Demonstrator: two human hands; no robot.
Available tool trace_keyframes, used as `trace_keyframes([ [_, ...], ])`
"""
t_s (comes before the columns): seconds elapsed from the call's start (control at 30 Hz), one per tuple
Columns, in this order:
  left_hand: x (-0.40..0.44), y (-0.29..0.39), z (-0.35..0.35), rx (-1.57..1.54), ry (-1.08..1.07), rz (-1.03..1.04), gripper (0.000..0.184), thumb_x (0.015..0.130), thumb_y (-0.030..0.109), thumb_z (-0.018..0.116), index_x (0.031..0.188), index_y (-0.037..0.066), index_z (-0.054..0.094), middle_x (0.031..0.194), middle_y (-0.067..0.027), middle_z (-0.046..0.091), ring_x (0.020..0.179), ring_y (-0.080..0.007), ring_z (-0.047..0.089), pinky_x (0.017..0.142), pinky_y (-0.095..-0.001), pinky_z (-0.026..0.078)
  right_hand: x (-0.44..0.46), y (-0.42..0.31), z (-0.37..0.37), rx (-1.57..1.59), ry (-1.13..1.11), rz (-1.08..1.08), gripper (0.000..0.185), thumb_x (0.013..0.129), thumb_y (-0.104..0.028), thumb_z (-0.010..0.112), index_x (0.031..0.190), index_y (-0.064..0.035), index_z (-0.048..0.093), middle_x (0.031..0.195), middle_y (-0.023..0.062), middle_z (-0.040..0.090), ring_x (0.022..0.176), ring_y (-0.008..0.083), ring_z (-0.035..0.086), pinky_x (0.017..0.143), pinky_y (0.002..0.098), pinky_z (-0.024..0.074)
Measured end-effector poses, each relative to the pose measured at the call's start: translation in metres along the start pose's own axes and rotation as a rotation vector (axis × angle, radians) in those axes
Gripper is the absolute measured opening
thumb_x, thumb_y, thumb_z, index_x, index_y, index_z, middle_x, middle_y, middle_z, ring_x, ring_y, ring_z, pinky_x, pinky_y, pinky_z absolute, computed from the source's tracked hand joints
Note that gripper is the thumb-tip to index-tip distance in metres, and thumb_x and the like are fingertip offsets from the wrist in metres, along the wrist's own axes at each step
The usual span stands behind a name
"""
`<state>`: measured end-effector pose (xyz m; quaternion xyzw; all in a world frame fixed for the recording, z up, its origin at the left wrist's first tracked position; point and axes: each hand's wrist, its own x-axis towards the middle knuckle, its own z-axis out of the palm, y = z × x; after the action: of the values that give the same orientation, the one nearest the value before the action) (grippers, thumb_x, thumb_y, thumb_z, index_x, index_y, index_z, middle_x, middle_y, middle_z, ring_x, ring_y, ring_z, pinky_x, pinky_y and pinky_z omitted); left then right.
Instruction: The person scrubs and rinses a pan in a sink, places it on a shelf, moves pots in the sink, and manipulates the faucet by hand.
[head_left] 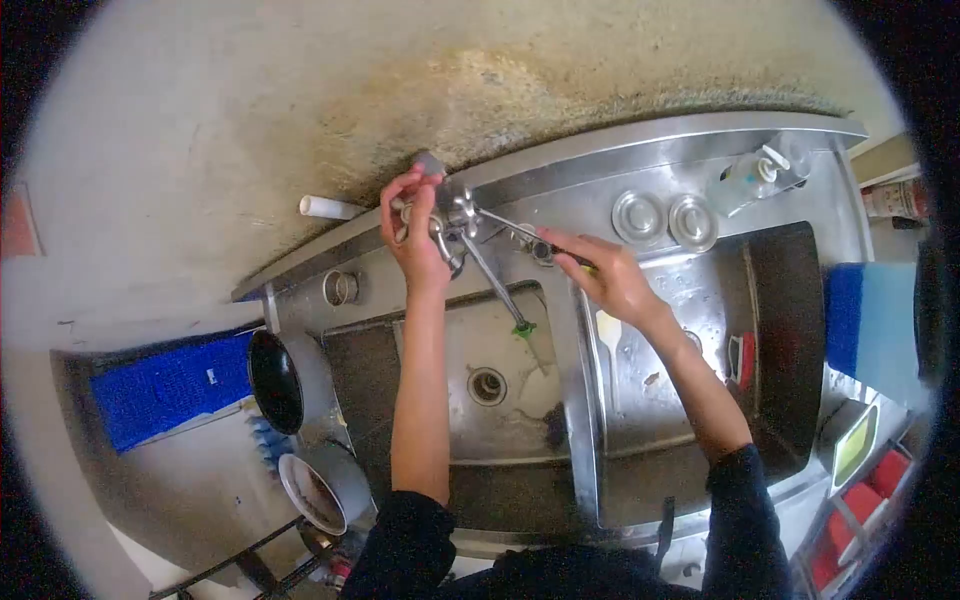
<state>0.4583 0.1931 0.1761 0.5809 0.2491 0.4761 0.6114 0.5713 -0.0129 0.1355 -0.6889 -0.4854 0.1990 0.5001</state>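
A metal sink faucet (463, 212) stands at the wall behind the double sink. Its spout (488, 270) angles down over the left basin and has a green piece (523, 328) at the end. My left hand (418, 235) is closed around the left side of the faucet, close to a grey piece (428, 163). In my right hand (612, 278) is a screwdriver (512, 225), its thin shaft pointing left. The tip meets the faucet body, though the exact contact is too small to make out. A small round metal part (541, 252) lies on the ledge below the shaft.
Two round metal dishes (640, 217) and a pump bottle (745, 180) stand on the back ledge. The right basin (650, 400) holds a pale spatula (612, 345) and a red-and-white brush (742, 360). Pots (318, 385) sit at left, near a metal cup (340, 288).
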Motion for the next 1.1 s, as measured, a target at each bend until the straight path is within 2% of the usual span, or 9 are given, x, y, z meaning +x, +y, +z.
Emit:
trace_keyframes([
  [0.1,0.003,-0.01,-0.008,-0.104,-0.01,-0.036,0.019,0.084,0.006,0.062,0.103,0.004,0.057,0.111,-0.012,0.06,0.095,-0.0202,0.059,0.089,-0.0337,0.045,0.007,0.008,-0.012,-0.031,-0.049,-0.06,0.037,0.088,-0.013,0.06,0.125,-0.0168,0.057,0.093,0.0113,0.066,0.07,0.0273,0.062,0.066,0.0342,0.0506],
  [0.23,0.009,-0.018,-0.018,0.122,-0.18,-0.011,0.018,0.089,0.019,0.054,0.099,0.004,0.057,0.104,-0.0109,0.061,0.093,-0.0177,0.058,0.101,-0.038,0.033,0.035,0.021,-0.042,-0.382,-0.102,-0.353,0.04,0.084,-0.018,0.064,0.123,-0.0268,0.059,0.078,0.007,0.064,0.058,0.023,0.059,0.052,0.0354,0.0494],
  [0.3,0.01,-0.016,-0.018,0.098,-0.197,-0.057,0.02,0.09,0.022,0.051,0.097,0.004,0.056,0.099,-0.0104,0.062,0.093,-0.0177,0.058,0.103,-0.0381,0.029,0.064,0.019,-0.061,-0.276,-0.289,-0.371,0.032,0.088,-0.022,0.06,0.119,-0.0182,0.062,0.098,0.0113,0.067,0.081,0.0323,0.065,0.071,0.0367,0.0535],
  [0.37,0.009,-0.017,-0.013,0.059,-0.214,-0.111,0.023,0.091,0.026,0.047,0.096,0.005,0.056,0.095,-0.01,0.063,0.092,-0.0177,0.058,0.106,-0.0382,0.025,0.093,0.025,-0.069,-0.155,-0.376,-0.491,0.03,0.087,-0.022,0.06,0.115,-0.0136,0.064,0.104,0.0126,0.067,0.09,0.0305,0.065,0.079,0.0361,0.0516],
  [0.57,0.011,-0.017,-0.012,0.058,-0.234,-0.082,0.027,0.093,0.026,0.038,0.096,0.005,0.055,0.083,-0.0093,0.064,0.091,-0.018,0.059,0.108,-0.0376,0.021,0.15,-0.006,-0.094,-0.026,-0.871,-0.001,0.037,0.09,-0.036,0.06,0.119,-0.0131,0.063,0.115,0.0102,0.064,0.102,0.0187,0.06,0.092,0.0323,0.0455],
  [0.7,0.016,-0.021,-0.018,0.148,-0.38,0.066,0.029,0.094,0.026,0.036,0.097,0.004,0.055,0.085,-0.0106,0.064,0.093,-0.0171,0.058,0.11,-0.0375,0.017,0.143,-0.005,-0.086,-0.129,-0.796,-0.006,0.031,0.09,-0.031,0.061,0.115,-0.0139,0.065,0.107,0.0072,0.068,0.092,0.0166,0.063,0.08,0.0308,0.0505],
  [0.8,0.015,-0.022,-0.017,0.213,-0.403,0.115,0.029,0.094,0.025,0.035,0.097,0.004,0.055,0.086,-0.0105,0.064,0.093,-0.0176,0.058,0.109,-0.038,0.018,0.128,0.012,-0.08,-0.188,-0.666,-0.277,0.029,0.088,-0.028,0.063,0.113,-0.0136,0.066,0.106,0.0082,0.068,0.087,0.0194,0.065,0.075,0.0325,0.0526],
  [0.87,0.01,-0.022,-0.016,-0.076,-0.294,-0.091,0.029,0.094,0.025,0.034,0.098,0.004,0.054,0.089,-0.0111,0.064,0.096,-0.018,0.057,0.109,-0.0382,0.017,0.12,0.021,-0.074,-0.229,-0.461,-0.592,0.029,0.085,-0.026,0.065,0.111,-0.0137,0.067,0.107,0.0077,0.067,0.084,0.0232,0.067,0.072,0.0344,0.0543],
  [1.1,0.014,-0.021,-0.017,0.095,-0.357,0.057,0.03,0.095,0.026,0.033,0.104,0.004,0.05,0.097,-0.0141,0.065,0.103,-0.0189,0.054,0.107,-0.037,0.022,0.114,0.025,-0.07,-0.528,-0.25,-0.891,0.028,0.082,-0.024,0.067,0.109,-0.0146,0.068,0.106,0.0054,0.067,0.084,0.0251,0.067,0.07,0.0342,0.0556],
])
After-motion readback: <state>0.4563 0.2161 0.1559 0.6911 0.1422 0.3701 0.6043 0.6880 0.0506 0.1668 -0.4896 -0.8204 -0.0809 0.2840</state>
